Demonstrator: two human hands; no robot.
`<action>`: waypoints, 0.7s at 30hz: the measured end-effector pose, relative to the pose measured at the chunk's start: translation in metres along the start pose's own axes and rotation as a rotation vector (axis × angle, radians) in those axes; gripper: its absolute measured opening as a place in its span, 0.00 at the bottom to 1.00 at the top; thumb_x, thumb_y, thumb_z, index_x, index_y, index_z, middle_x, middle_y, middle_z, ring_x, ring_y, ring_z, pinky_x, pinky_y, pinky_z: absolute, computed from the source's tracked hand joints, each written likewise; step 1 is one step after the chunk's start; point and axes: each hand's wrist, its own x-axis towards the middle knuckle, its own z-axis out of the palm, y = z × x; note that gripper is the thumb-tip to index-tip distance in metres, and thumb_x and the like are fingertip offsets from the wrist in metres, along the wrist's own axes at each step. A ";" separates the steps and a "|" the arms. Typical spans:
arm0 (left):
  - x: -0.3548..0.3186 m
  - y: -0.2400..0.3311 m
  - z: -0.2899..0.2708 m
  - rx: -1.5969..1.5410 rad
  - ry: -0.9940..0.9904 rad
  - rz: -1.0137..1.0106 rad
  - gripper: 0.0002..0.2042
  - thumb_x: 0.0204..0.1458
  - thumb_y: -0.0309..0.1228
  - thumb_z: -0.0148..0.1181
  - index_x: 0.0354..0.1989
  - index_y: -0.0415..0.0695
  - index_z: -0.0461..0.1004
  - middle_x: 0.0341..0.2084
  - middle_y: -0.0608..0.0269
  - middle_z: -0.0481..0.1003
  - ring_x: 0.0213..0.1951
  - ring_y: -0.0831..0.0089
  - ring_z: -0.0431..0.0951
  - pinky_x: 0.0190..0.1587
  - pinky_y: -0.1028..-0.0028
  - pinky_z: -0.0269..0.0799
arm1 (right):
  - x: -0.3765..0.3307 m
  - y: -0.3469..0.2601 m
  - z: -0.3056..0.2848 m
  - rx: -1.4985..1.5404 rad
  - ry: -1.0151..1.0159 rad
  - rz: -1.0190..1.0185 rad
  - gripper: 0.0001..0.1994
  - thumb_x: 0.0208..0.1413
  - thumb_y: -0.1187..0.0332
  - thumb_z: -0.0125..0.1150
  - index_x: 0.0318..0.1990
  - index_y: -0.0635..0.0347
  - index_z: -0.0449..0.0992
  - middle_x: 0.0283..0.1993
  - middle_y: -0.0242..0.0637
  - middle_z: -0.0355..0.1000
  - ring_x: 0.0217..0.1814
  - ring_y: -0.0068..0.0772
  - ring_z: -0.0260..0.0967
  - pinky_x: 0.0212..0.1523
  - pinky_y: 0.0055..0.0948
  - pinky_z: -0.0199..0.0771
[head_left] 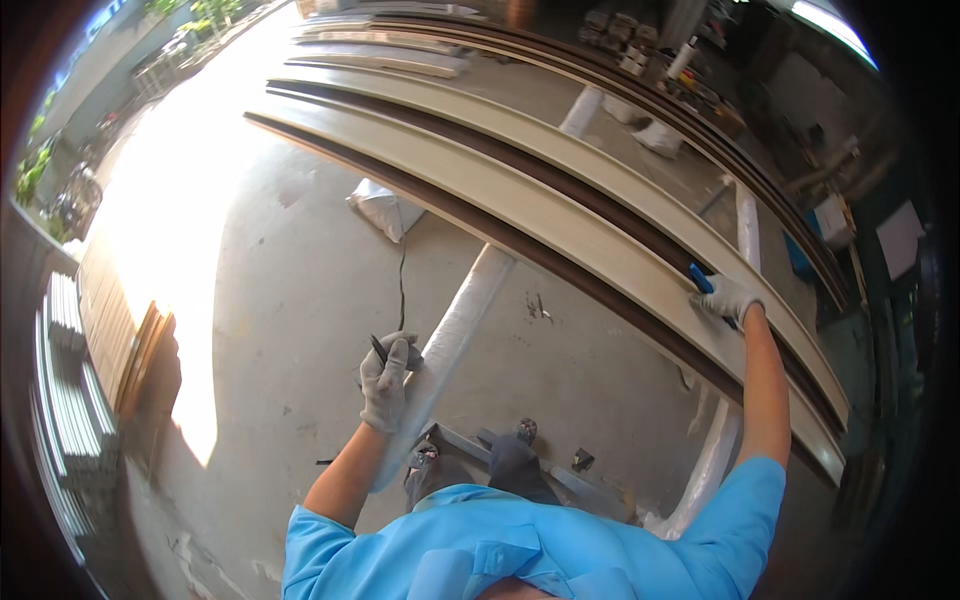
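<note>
My left hand [384, 383], in a grey work glove, is closed around a thin dark pen-like stick [378, 348]. It hangs beside a plastic-wrapped support bar [468, 300], away from the boards. My right hand [728, 299], gloved too, reaches out over the long cream-and-brown boards [560, 210]. In its grip is a blue-handled tool [700, 279], whose blue end sticks out past the glove; its working end is hidden. That hand rests at or just above the board surface near the right end; contact is hard to tell.
More long brown boards [600, 70] lie farther back. Under the nearest board sits a white sack [385, 208]. White strips [72, 370] are stacked at far left beside wooden planks [142, 358]. A metal frame [470, 447] stands by my feet.
</note>
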 end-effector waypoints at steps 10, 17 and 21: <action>0.023 -0.015 -0.020 0.595 -0.177 -0.183 0.13 0.59 0.36 0.61 0.43 0.39 0.79 0.30 0.51 0.80 0.37 0.63 0.81 0.46 0.69 0.73 | 0.003 0.000 0.029 0.096 0.185 0.093 0.24 0.58 0.46 0.63 0.36 0.65 0.77 0.27 0.38 0.73 0.30 0.32 0.65 0.38 0.34 0.66; 0.007 0.028 0.022 1.213 -0.434 -0.038 0.39 0.46 0.45 0.70 0.68 0.52 0.61 0.47 0.52 0.73 0.48 0.54 0.77 0.50 0.59 0.73 | -0.009 -0.008 0.034 0.192 0.283 0.123 0.23 0.59 0.48 0.65 0.39 0.65 0.79 0.31 0.33 0.73 0.34 0.26 0.66 0.40 0.29 0.68; 0.010 0.032 0.028 1.187 -0.459 -0.116 0.45 0.43 0.44 0.72 0.72 0.56 0.56 0.50 0.52 0.72 0.50 0.52 0.76 0.53 0.57 0.72 | -0.020 -0.022 0.034 0.126 0.372 0.120 0.23 0.58 0.50 0.66 0.45 0.65 0.80 0.34 0.41 0.78 0.37 0.32 0.74 0.43 0.31 0.71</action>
